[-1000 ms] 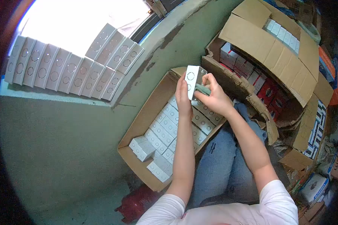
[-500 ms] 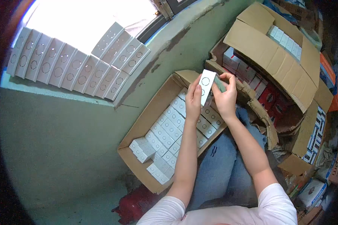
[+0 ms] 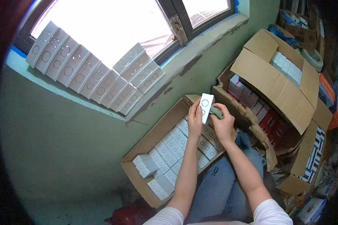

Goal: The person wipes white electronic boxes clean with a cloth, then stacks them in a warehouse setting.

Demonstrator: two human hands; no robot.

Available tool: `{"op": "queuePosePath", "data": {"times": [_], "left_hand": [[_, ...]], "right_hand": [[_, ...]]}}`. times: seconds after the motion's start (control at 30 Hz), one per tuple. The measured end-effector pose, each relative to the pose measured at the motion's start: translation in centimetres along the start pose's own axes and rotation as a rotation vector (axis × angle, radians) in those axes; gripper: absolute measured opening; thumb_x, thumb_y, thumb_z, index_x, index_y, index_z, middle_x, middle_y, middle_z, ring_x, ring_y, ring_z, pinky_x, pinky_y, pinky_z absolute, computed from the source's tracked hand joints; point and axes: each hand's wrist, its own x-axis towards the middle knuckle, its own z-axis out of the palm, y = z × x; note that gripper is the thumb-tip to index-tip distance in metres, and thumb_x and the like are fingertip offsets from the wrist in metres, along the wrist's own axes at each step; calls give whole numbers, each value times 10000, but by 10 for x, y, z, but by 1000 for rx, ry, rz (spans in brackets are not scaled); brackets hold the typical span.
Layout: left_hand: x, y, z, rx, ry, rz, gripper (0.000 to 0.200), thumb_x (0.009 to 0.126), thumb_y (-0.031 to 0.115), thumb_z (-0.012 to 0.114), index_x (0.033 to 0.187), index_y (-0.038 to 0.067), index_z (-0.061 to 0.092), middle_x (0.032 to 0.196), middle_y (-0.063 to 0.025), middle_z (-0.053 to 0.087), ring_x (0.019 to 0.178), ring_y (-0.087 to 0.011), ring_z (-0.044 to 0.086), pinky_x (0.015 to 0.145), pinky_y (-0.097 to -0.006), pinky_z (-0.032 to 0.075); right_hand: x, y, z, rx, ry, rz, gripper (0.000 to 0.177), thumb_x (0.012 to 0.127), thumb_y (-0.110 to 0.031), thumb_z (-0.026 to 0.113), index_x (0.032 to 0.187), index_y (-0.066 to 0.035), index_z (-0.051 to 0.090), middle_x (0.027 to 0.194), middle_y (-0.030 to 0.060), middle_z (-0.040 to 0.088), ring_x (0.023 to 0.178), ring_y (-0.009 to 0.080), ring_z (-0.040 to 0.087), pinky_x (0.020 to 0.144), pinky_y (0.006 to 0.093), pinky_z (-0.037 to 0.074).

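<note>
My left hand (image 3: 195, 122) is closed around a white plastic electrical box (image 3: 205, 103) with round knockout marks, held above the carton. In my right hand (image 3: 224, 125) is a bunched grey-green cloth (image 3: 215, 111), pressed near the box's right side. The right fingers are curled around the cloth. Below both hands, an open cardboard carton (image 3: 142, 191) contains rows of similar white boxes (image 3: 170, 147), partly hidden by my left forearm. One white box (image 3: 144, 165) sits raised at the carton's lower left end.
More white boxes (image 3: 79, 75) stand stacked in a row on the window sill (image 3: 69, 92). To the right, a large carton (image 3: 266, 71) with raised flaps holds packaged goods. Another carton (image 3: 294, 183) is beside it. A red object (image 3: 133, 214) lies on the floor.
The view has shifted, so the window and sill show more and the scene sits lower. Both hands still hold the box and cloth, with the box at a slightly different tilt.
</note>
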Motion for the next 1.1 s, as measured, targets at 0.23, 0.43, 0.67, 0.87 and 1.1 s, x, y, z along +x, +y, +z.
{"op": "queuePosePath", "data": {"times": [0.23,0.43,0.67,0.87,1.1], "left_hand": [[-9,17,12,-105,-182,59,391,974,170,455,1339,33,485,1181,-107,521,1039,-195,530,929,-302,409],[-11,16,11,15,-217,74,397,953,138,511,1338,47,492,1100,-90,521,954,-146,567,799,-268,472],[-14,35,14,125,-199,21,384,953,138,524,1322,32,506,1109,-90,516,968,-149,561,814,-266,474],[-6,-12,1,-86,69,-129,421,1009,273,422,1323,2,494,1175,-69,570,1040,-147,568,902,-280,438],[-7,7,-1,-121,1,-97,364,1016,233,389,1223,-28,537,1134,-80,562,1047,-148,517,938,-283,381]], "right_hand": [[19,-6,-15,-258,233,-423,430,666,4,711,1072,-42,578,1097,134,583,1042,329,552,897,400,443],[26,-4,-26,-286,151,-275,419,698,16,670,1110,-22,605,1079,154,632,1032,310,597,912,377,453],[23,1,-24,-54,68,-82,325,787,34,593,1104,-6,653,1058,178,679,984,219,663,862,326,489],[28,-5,-23,204,3,-59,301,796,34,596,1079,-29,678,1139,162,657,1063,240,638,900,329,478],[29,3,-19,-28,-114,-227,230,712,1,695,940,-15,672,1356,181,487,1172,355,554,961,405,452]]}}
